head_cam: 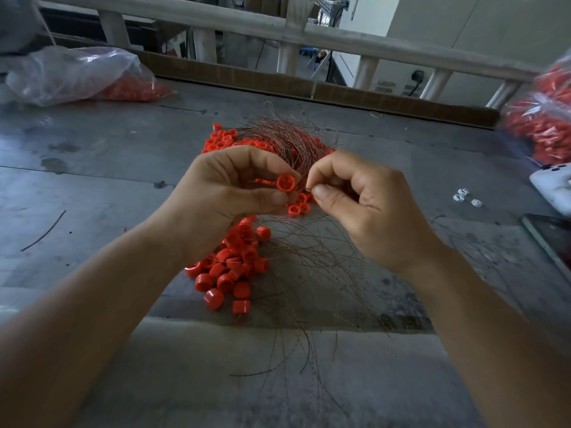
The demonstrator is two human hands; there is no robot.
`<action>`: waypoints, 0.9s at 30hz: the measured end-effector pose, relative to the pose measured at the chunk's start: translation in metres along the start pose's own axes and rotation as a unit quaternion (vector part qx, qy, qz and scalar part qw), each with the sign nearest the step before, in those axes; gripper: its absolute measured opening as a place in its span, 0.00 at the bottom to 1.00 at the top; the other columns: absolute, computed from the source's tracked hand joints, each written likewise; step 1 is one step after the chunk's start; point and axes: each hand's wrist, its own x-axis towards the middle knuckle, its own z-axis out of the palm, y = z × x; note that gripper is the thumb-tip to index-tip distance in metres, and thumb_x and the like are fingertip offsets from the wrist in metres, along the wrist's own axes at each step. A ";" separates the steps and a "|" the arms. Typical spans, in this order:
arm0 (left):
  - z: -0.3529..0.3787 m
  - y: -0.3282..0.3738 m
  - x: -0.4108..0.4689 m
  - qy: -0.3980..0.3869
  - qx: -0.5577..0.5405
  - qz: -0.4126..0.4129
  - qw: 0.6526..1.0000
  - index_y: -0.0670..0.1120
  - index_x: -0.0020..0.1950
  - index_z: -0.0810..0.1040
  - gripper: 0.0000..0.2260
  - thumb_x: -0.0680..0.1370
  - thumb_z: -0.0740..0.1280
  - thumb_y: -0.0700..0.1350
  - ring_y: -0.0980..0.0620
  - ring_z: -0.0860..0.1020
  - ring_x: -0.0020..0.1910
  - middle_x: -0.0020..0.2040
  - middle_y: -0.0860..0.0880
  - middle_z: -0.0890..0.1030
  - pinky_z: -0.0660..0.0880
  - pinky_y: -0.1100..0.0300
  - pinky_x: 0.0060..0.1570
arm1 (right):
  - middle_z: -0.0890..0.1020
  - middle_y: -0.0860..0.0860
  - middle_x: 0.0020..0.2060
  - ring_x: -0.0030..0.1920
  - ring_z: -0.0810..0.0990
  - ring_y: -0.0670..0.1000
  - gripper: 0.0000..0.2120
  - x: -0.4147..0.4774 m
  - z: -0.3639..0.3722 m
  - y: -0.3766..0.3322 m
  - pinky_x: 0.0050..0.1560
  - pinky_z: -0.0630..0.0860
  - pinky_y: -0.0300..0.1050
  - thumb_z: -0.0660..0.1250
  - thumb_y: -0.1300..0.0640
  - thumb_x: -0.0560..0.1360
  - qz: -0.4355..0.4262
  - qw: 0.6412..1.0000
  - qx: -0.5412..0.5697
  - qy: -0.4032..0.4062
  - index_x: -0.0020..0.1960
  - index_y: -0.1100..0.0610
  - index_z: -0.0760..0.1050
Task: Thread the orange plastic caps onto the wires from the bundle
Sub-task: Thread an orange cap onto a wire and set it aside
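**Asker:** What's in your left hand?

**Me:** My left hand (228,193) is curled round one orange cap (285,183). I'm pinching it between thumb and forefinger, with its open side turned toward me.

**Asker:** And the right?

**Me:** My right hand (355,205) has its fingers folded in, and thumb and forefinger nip the end of a thin wire (308,188) just beside that cap. Whether the tip touches the cap, I cannot tell.

**Asker:** Where's the bundle?

**Me:** The bundle (284,143) arches just beyond both hands. Its strands run down between them and fan out over the table (92,168) under my wrists.

**Asker:** And the other caps?

**Me:** A heap of caps (228,270) lies beneath my left hand and forearm, with wires lying across it. More loose caps (222,139) sit beyond my left knuckles, partly under the bundle.

**Asker:** Anything further out?

**Me:** A clear bag (77,75) with orange pieces lies well beyond my left hand. A second bag (543,118) is far off to the right of my right hand, and a few small white bits (463,197) lie nearer on that side. A stray wire (43,231) lies left of my left forearm.
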 end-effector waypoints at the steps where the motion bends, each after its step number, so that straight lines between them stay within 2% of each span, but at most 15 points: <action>1: 0.000 0.000 0.000 -0.001 0.000 0.001 1.000 0.48 0.37 0.83 0.10 0.58 0.73 0.40 0.55 0.82 0.37 0.39 0.48 0.84 0.78 0.65 0.37 | 0.71 0.42 0.28 0.31 0.72 0.42 0.05 0.000 0.000 0.000 0.33 0.68 0.31 0.61 0.62 0.72 0.002 1.000 -0.001 -0.003 0.40 0.54 0.73; 8: 0.002 0.001 -0.002 -0.016 0.017 0.001 1.000 0.47 0.39 0.84 0.10 0.59 0.72 0.40 0.56 0.82 0.37 0.37 0.50 0.84 0.77 0.67 0.38 | 0.71 0.40 0.22 0.26 0.69 0.42 0.09 -0.001 0.001 0.002 0.28 0.65 0.31 0.64 0.64 0.73 0.025 1.000 -0.003 -0.015 0.39 0.51 0.74; 11: 0.002 0.002 -0.002 -0.019 0.021 -0.001 1.000 0.47 0.39 0.84 0.10 0.62 0.71 0.36 0.56 0.82 0.37 0.37 0.50 0.84 0.77 0.66 0.38 | 0.70 0.41 0.21 0.24 0.68 0.43 0.13 0.000 0.000 0.002 0.26 0.64 0.32 0.65 0.66 0.73 0.040 0.999 -0.010 -0.017 0.37 0.49 0.73; 13: 0.003 0.001 -0.002 -0.017 0.014 -0.004 1.000 0.46 0.39 0.84 0.10 0.63 0.72 0.33 0.56 0.82 0.37 0.37 0.49 0.84 0.78 0.66 0.38 | 0.69 0.43 0.20 0.24 0.68 0.43 0.13 0.000 0.000 0.002 0.26 0.64 0.32 0.65 0.65 0.73 0.050 0.999 -0.009 -0.015 0.36 0.49 0.73; 16: 0.003 0.002 -0.002 -0.012 -0.016 -0.016 1.000 0.45 0.39 0.84 0.09 0.62 0.69 0.36 0.54 0.83 0.39 0.39 0.48 0.84 0.78 0.65 0.39 | 0.68 0.43 0.21 0.23 0.67 0.43 0.12 0.000 0.000 0.003 0.25 0.63 0.32 0.65 0.65 0.73 0.064 0.998 -0.005 -0.011 0.36 0.50 0.74; 21: 0.003 0.003 -0.003 -0.025 -0.036 -0.026 0.999 0.43 0.42 0.84 0.09 0.66 0.68 0.35 0.51 0.83 0.45 0.43 0.46 0.85 0.78 0.64 0.42 | 0.71 0.42 0.20 0.23 0.67 0.42 0.11 0.002 -0.003 0.004 0.25 0.63 0.31 0.65 0.65 0.73 0.084 0.996 0.007 -0.011 0.37 0.51 0.75; 27: 0.003 0.002 -0.003 -0.009 -0.022 -0.022 0.999 0.44 0.41 0.84 0.11 0.66 0.64 0.34 0.50 0.83 0.43 0.41 0.46 0.85 0.79 0.63 0.42 | 0.69 0.43 0.20 0.23 0.67 0.42 0.10 0.001 -0.002 0.004 0.25 0.63 0.30 0.65 0.65 0.73 0.087 0.996 0.000 -0.008 0.37 0.52 0.75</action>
